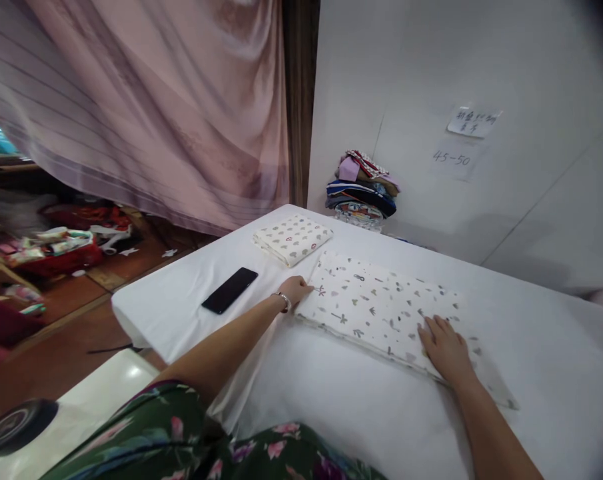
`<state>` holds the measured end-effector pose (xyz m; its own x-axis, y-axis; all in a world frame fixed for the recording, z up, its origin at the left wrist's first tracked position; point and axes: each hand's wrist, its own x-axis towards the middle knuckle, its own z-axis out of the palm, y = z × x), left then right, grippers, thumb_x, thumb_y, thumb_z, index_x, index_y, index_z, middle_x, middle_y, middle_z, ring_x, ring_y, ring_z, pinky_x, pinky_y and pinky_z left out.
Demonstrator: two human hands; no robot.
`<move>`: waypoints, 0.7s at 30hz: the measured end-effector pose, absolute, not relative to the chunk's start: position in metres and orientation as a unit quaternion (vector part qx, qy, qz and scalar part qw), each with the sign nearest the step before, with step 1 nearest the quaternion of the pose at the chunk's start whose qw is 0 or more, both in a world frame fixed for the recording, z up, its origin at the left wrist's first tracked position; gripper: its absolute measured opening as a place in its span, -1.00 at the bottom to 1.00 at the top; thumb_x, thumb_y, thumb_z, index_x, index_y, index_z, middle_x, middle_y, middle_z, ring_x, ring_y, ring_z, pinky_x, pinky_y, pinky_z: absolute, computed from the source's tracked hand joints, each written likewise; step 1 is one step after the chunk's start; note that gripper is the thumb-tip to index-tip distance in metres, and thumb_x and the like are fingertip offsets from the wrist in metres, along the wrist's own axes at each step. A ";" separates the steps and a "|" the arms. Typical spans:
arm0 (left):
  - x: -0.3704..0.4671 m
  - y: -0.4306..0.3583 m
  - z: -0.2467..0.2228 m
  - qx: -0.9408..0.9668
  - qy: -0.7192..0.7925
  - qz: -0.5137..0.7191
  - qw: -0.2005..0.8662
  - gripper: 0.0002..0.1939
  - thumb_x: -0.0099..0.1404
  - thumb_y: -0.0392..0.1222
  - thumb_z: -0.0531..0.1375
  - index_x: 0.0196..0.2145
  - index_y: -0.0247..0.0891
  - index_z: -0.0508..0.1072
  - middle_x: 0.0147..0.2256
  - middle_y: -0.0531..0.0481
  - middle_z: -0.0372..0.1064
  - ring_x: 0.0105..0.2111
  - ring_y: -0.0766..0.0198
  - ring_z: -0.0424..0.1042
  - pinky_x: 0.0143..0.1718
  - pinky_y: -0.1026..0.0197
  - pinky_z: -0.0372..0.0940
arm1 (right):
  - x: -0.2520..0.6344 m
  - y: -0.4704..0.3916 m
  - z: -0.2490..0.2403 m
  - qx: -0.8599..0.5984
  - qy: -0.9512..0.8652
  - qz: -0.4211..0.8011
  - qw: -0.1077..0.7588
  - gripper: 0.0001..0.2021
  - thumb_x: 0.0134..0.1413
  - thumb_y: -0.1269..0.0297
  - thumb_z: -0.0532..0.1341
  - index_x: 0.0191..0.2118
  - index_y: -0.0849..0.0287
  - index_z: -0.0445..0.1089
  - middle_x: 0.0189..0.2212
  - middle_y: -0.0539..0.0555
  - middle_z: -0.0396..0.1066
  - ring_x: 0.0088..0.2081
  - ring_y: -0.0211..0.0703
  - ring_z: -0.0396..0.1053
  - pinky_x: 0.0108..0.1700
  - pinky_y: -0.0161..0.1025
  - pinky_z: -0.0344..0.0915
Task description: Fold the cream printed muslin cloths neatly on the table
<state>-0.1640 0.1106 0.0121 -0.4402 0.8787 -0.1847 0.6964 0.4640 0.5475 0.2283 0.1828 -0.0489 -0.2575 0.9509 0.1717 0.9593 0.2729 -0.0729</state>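
Patterned cloth (371,303) lies flat on the bench (546,347), a broad rectangle set slantwise, its near edge running down toward the right. Left hand (295,291) at its left edge, fingers curled in; whether they pinch the fabric or only rest against it, I cannot tell from this angle. Right hand (447,348) palm down on the right part of the cloth, fingers slightly spread, pressing on top, gripping nothing.

Room: white cover stretches beyond the cloth's right end and along its near side. Tighter at the left: a folded cloth (294,239) sits just beside the far left corner, a phone (230,291) just left of the left forearm. The far edge of the bench runs along a pale wall (406,80), with a stack of fabrics (362,190) near the corner.

Materials: patterned cloth white, thin-looking, scattered with small grey, greenish and reddish motifs, its near edge showing some layered thickness. Folded cloth creamier, thicker, with rounded corners. Phone black, smooth, flat. Bench cover softly wrinkled. Curtain (181,100) pink, hanging in loose folds.
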 end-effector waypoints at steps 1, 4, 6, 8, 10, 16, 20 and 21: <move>-0.163 0.110 0.012 0.481 0.824 0.200 0.223 -0.77 0.11 0.00 0.15 -0.47 -0.23 0.36 -0.42 0.01 0.40 -0.38 0.23 0.36 -0.43 0.28 0.16 | 0.228 0.183 -0.048 -0.604 -0.791 -0.021 0.091 -0.50 0.14 0.05 -0.16 0.07 0.17 0.21 0.16 0.18 0.09 0.19 0.00 -0.03 0.11 0.04 -0.02; -0.161 0.108 0.011 0.492 0.822 0.198 0.206 -0.75 0.11 0.03 0.13 -0.42 -0.23 0.36 -0.36 -0.02 0.41 -0.32 0.20 0.37 -0.37 0.25 0.17 | 0.224 0.182 -0.043 -0.607 -0.790 -0.013 0.088 -0.52 0.15 0.07 -0.15 0.07 0.16 0.22 0.16 0.17 0.10 0.19 -0.01 -0.03 0.11 0.03 -0.03; -0.160 0.107 0.010 0.504 0.823 0.183 0.190 -0.74 0.12 0.03 0.12 -0.39 -0.23 0.35 -0.33 -0.04 0.41 -0.31 0.18 0.37 -0.35 0.24 0.18 | 0.222 0.180 -0.038 -0.607 -0.790 -0.008 0.085 -0.54 0.16 0.10 -0.14 0.07 0.17 0.22 0.16 0.17 0.10 0.19 -0.02 -0.03 0.12 0.01 -0.04; -0.159 0.107 0.009 0.518 0.823 0.160 0.169 -0.75 0.14 0.01 0.09 -0.38 -0.23 0.35 -0.32 -0.06 0.41 -0.30 0.17 0.37 -0.34 0.24 0.18 | 0.219 0.178 -0.032 -0.609 -0.789 0.000 0.083 -0.55 0.17 0.11 -0.12 0.08 0.18 0.21 0.16 0.18 0.09 0.19 -0.02 -0.03 0.13 0.00 -0.06; -0.159 0.107 0.009 0.527 0.824 0.143 0.152 -0.75 0.16 0.00 0.05 -0.38 -0.24 0.35 -0.32 -0.08 0.41 -0.29 0.15 0.38 -0.33 0.23 0.18 | 0.217 0.176 -0.028 -0.611 -0.787 0.013 0.083 -0.55 0.17 0.12 -0.12 0.09 0.19 0.20 0.17 0.18 0.08 0.20 -0.02 -0.05 0.14 -0.01 -0.08; -0.156 0.106 0.015 0.507 0.828 0.163 0.175 -0.60 0.10 0.11 0.06 -0.25 -0.25 0.37 -0.22 -0.15 0.43 -0.20 0.08 0.39 -0.25 0.20 0.22 | 0.216 0.176 -0.025 -0.614 -0.778 0.078 0.109 -0.56 0.16 0.15 -0.05 0.10 0.19 0.21 0.19 0.19 0.04 0.22 -0.02 -0.09 0.17 0.03 -0.14; -0.157 0.112 0.019 0.520 0.822 0.129 0.195 -0.42 0.00 0.27 0.07 -0.28 -0.32 0.40 -0.21 -0.27 0.42 -0.20 -0.04 0.39 -0.27 0.13 0.24 | 0.233 0.185 -0.014 -0.624 -0.758 0.112 0.153 -0.54 0.14 0.16 -0.04 0.12 0.23 0.20 0.20 0.16 0.03 0.21 -0.08 -0.04 0.19 -0.13 -0.09; -0.158 0.116 0.019 0.526 0.818 0.114 0.200 -0.42 -0.02 0.28 0.07 -0.31 -0.32 0.40 -0.22 -0.28 0.42 -0.21 -0.06 0.40 -0.29 0.12 0.24 | 0.240 0.187 -0.010 -0.639 -0.745 0.105 0.162 -0.53 0.14 0.16 -0.04 0.12 0.24 0.20 0.21 0.16 0.02 0.21 -0.09 -0.04 0.19 -0.16 -0.08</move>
